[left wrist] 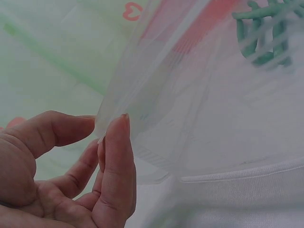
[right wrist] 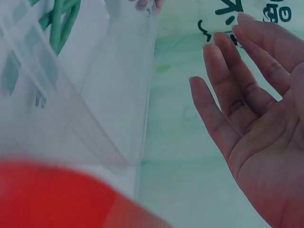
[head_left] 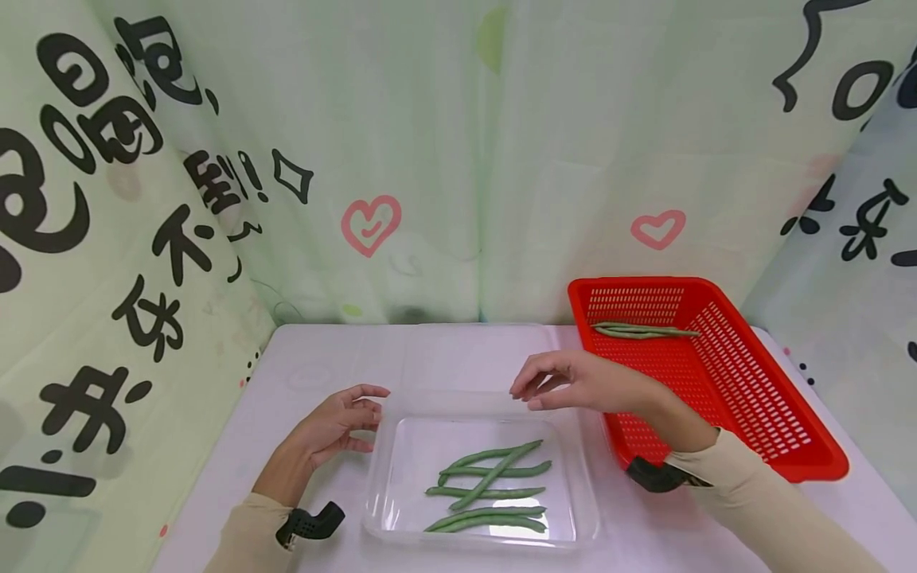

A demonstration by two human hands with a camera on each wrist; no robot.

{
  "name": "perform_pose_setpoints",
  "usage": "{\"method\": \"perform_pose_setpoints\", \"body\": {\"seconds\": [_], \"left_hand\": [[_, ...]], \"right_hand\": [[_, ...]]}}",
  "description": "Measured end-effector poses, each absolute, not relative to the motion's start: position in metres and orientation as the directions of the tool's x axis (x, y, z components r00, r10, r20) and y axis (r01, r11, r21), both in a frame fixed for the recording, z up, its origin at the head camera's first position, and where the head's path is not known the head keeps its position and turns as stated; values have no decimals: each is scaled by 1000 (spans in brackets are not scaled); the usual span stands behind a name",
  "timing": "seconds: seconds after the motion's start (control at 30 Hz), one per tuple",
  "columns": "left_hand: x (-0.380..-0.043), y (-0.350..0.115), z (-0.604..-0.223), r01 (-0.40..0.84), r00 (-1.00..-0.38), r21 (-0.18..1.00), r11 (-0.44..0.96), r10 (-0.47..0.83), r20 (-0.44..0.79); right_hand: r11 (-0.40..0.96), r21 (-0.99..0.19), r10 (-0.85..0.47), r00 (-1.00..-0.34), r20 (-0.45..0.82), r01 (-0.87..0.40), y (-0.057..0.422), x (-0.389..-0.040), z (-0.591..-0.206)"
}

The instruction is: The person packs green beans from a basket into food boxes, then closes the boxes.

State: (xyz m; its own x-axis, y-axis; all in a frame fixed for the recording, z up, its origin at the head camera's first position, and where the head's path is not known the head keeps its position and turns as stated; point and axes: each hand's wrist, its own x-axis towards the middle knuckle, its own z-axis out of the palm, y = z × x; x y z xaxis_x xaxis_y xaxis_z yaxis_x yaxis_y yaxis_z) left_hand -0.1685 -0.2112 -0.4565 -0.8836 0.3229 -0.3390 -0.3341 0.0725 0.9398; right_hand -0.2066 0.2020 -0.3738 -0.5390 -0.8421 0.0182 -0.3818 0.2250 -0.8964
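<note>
Beans (head_left: 494, 477) could slide if the bin (head_left: 451, 403) tips under one-sided pull. Left grip (head_left: 342, 419) lightly pinches its rim; right grip (head_left: 573, 380) hangs relaxed, empty.

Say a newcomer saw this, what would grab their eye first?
Likely the bright red plastic basket at the right, with a few green beans inside. Next, the clear plastic box at front center, holding more green beans, and the big black lettering on the pale green curtain at left.
</note>
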Motion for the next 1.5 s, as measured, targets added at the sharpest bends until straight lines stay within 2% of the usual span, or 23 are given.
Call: {"method": "perform_pose_setpoints", "body": {"seconds": [0.33, 0.67, 1.17, 1.5], "left_hand": [[-168, -210, -455, -342, -884, 936, 85, 308, -351], [-169, -210, -455, -341, -887, 936, 83, 303, -350], [-169, -211, -456, -340, -887, 937, 82, 304, -348], [-169, -210, -456, -335, -888, 938, 90, 304, -346]], "right_hand": [[327, -867, -750, -661, 3, -376, 235, -224, -372], [357, -873, -683, -730, -3, -331, 261, -243, -366], [422, -830, -587, -807, 56, -364, 308, -272, -385], [509, -797, -491, -870, 41, -325, 335, -291, -401]]}}
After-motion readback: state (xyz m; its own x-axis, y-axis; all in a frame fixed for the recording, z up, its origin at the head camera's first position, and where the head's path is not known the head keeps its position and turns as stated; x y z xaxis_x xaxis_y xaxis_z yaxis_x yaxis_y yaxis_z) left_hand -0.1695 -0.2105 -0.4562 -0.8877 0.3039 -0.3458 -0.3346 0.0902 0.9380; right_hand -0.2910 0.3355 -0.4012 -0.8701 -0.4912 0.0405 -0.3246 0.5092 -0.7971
